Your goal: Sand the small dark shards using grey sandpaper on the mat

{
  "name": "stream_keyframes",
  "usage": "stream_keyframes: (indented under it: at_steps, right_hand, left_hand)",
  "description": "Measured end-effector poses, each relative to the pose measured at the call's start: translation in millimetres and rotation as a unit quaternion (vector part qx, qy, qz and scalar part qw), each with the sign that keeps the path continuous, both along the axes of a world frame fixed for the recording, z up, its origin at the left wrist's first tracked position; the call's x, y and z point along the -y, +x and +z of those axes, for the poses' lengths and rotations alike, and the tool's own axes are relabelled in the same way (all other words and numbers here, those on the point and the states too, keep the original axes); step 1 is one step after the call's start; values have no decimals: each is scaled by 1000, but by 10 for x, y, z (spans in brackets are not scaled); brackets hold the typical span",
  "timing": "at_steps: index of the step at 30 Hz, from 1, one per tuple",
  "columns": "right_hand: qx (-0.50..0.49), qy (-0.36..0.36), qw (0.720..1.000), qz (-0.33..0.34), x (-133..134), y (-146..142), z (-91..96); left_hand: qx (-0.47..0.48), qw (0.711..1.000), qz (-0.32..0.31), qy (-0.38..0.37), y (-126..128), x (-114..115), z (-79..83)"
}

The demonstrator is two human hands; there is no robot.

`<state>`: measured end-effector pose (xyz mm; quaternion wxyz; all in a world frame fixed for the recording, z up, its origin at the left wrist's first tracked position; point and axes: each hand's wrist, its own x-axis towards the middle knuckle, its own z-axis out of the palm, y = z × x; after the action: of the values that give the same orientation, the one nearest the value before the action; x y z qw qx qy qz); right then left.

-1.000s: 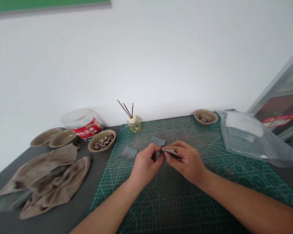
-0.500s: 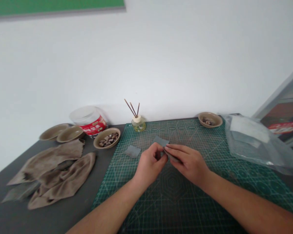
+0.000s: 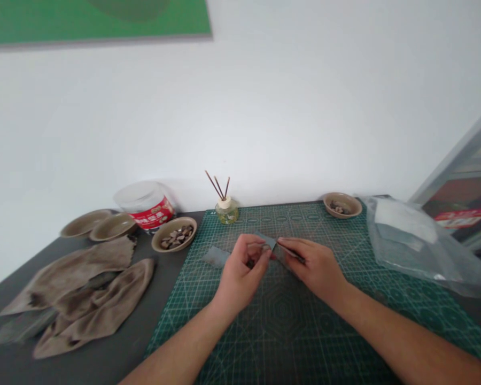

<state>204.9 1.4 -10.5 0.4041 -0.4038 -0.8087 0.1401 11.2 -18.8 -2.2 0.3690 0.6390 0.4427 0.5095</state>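
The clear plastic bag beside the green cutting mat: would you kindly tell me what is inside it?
Inside the clear plastic bag lie a white rectangular sheet and, partly beneath it, a grey sheet. The grey sheet's covered part cannot be seen.

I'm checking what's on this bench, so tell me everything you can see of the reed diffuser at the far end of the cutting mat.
The reed diffuser is a small, rounded bottle of clear glass holding a yellowish liquid, with a cream-coloured stopper in its neck. Three thin dark reeds rise from the stopper and fan slightly apart. It stands upright near the far left corner of the green cutting mat, and only the mat appears to touch it.
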Motion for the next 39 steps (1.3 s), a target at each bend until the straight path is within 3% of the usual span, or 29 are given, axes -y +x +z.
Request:
stream_keyframes:
  at_steps: [5, 11, 16, 19, 24, 33, 39]
  right_hand:
    - [-40, 28, 999, -1, 41, -35, 48]
    - [-81, 46, 996, 1, 96, -34, 95]
    - [1, 128, 991, 50, 143, -64, 75]
    - [61, 163, 984, 45, 137, -81, 26]
    - [96, 166, 982, 9, 103, -71, -6]
    - [110, 194, 974, 25, 125, -64, 25]
    - [95, 167, 981, 11, 122, -90, 4]
  left_hand:
    - [-32, 999, -4, 1, -23, -25, 4]
    - [5, 998, -47, -45, 2, -38, -6]
    - [-94, 995, 1, -35, 5, -28, -49]
    - [-119, 992, 34, -30, 1, -28, -62]
    - [-120, 992, 30, -35, -2, -26, -52]
    - [-100, 994, 27, -29, -16, -45, -80]
    - [-94, 995, 17, -26, -22, -40, -122]
